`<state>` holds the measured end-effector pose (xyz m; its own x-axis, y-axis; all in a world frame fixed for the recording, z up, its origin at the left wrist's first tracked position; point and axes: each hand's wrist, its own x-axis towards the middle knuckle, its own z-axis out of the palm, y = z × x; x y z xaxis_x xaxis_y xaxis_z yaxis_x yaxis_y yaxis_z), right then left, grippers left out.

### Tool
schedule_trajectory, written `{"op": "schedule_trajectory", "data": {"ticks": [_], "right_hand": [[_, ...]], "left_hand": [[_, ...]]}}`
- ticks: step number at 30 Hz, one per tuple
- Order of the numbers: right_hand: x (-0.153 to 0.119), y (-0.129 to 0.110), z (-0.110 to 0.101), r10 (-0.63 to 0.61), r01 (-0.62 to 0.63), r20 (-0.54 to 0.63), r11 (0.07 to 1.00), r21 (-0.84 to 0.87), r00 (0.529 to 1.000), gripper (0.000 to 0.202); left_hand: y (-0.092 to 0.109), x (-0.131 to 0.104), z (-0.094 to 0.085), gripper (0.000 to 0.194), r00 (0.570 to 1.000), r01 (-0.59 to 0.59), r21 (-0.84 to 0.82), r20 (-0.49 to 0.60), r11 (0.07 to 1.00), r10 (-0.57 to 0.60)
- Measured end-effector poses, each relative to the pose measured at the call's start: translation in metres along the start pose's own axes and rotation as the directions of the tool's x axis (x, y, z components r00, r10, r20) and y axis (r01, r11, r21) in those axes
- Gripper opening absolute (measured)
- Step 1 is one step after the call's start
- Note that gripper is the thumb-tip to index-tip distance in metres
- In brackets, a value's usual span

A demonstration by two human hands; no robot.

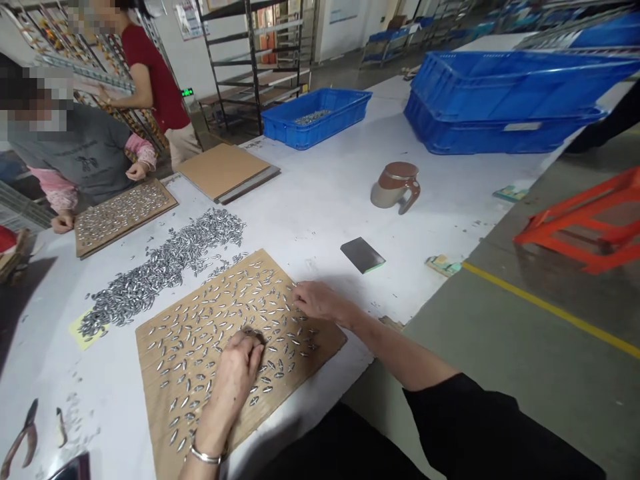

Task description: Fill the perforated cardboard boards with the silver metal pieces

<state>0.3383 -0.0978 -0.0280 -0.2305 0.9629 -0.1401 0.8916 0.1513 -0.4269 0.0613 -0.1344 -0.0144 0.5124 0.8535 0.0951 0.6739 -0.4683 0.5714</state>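
Observation:
A brown cardboard sheet [150, 373] lies on the white table before me, strewn with small silvery spindle-shaped metal pieces [273, 364] spaced apart. My left hand [241, 357], a bangle at its wrist, rests over the middle of the sheet with fingers curled down. Whatever it pinches is hidden under the fingers. At the sheet's right edge is my right hand [315, 300], its fingertips drawn together close to the pieces there. I cannot make out anything between them. Beyond the sheet's far left side stretches a long heap of the same metal pieces [165, 267], partly over a yellow paper [83, 328].
A dark flat block [363, 255] and a brown mug [395, 185] stand to the right. Blue crates [500, 100] and a blue bin [320, 123] sit farther back. Pliers [25, 437] lie front left. Across the table, a co-worker's hand [63, 221] touches another filled board [125, 212].

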Motion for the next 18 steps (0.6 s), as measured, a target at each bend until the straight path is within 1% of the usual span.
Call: {"op": "schedule_trajectory", "data": {"ticks": [2, 4, 7, 9, 13, 18], "right_hand": [[0.001, 0.003, 0.0, 0.013, -0.011, -0.026, 0.998, 0.056, 1.0, 0.013], [0.006, 0.007, 0.0, 0.022, -0.016, -0.078, 0.996, 0.088, 0.997, 0.012], [0.016, 0.011, 0.001, 0.081, -0.075, -0.146, 0.996, 0.047, 0.986, 0.015], [0.022, 0.009, 0.002, 0.104, -0.108, -0.139, 0.994, -0.019, 0.985, 0.016], [0.03, 0.0, 0.005, 0.104, -0.117, -0.095, 0.983, -0.143, 0.99, 0.02], [0.032, -0.006, 0.009, 0.138, -0.142, -0.039, 0.981, -0.134, 0.99, 0.024]], "left_hand": [[-0.002, 0.001, 0.002, 0.03, 1.0, -0.022, -0.004, -0.003, 1.0, 0.022], [-0.005, 0.002, 0.005, 0.029, 0.999, -0.045, -0.009, -0.004, 0.999, 0.045], [-0.008, 0.002, 0.007, 0.028, 0.999, -0.053, -0.005, -0.011, 0.999, 0.053], [-0.009, 0.001, 0.007, 0.027, 0.999, -0.046, -0.002, -0.011, 0.999, 0.046], [-0.008, 0.0, 0.006, 0.027, 0.999, -0.048, -0.001, -0.022, 0.999, 0.048], [-0.01, 0.0, 0.007, 0.026, 0.999, -0.04, -0.013, -0.012, 0.999, 0.04]]}}
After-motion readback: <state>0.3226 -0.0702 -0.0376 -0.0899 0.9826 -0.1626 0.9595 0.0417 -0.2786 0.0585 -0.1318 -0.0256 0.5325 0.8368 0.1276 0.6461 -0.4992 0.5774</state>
